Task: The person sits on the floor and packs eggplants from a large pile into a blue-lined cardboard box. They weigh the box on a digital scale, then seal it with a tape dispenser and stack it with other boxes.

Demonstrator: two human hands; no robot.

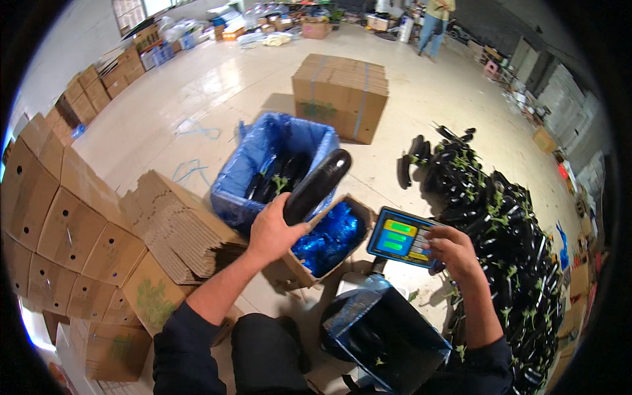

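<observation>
My left hand (274, 231) grips a large dark eggplant (318, 186) by its lower end, tilted up to the right. Behind it stands a container lined with blue plastic (230, 183), with several eggplants (281, 175) inside. My right hand (453, 249) is at the keypad of a digital scale display (398, 237), whose screens glow green; its fingers partly cover the keys. Just below my left hand, a cardboard box (366, 210) holds shiny blue plastic (330, 237). Nearer me, a dark plastic-lined container (395, 340) has dim eggplants in it.
A big pile of eggplants (513, 247) covers the floor on the right. Flattened cartons (173, 222) and stacked cardboard boxes (64, 237) stand on the left. Ahead is a strapped cardboard bundle (340, 96). Blue strapping (192, 170) lies on the floor. A person (434, 24) stands far back.
</observation>
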